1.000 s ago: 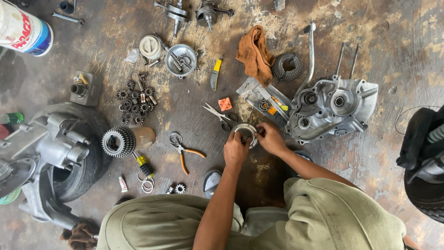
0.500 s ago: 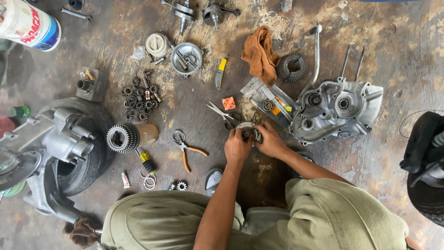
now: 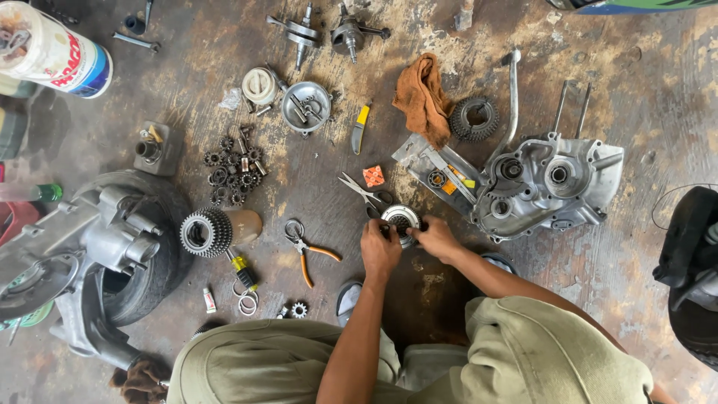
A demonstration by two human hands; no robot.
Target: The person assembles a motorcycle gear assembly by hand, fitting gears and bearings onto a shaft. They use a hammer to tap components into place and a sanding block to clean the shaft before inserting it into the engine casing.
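Both your hands are on the round metal clutch-like part (image 3: 401, 221), which sits on the concrete floor (image 3: 636, 247) just in front of your knees: left hand (image 3: 379, 247) closed on its near-left edge, right hand (image 3: 435, 238) closed on its right edge, fingers pinching the rim. It lies between the scissors (image 3: 363, 191) and the silver engine case (image 3: 550, 185), close to both. Risks, as I judge them: the floor looks oily and gritty, so the part could slip out of your grip or pick up dirt in its centre. Whatever sits inside the ring is too small to make out, but if it is loose or sprung it could pop free and get lost among the small gears (image 3: 233, 170) and washers scattered to your left. The scissors point toward your left knuckles, so a slip forward could nick you. The orange-handled pliers (image 3: 308, 250) lie just left of your left wrist, easy to knock. The engine case is near your right hand; a jerk that way could bang your fingers on it.
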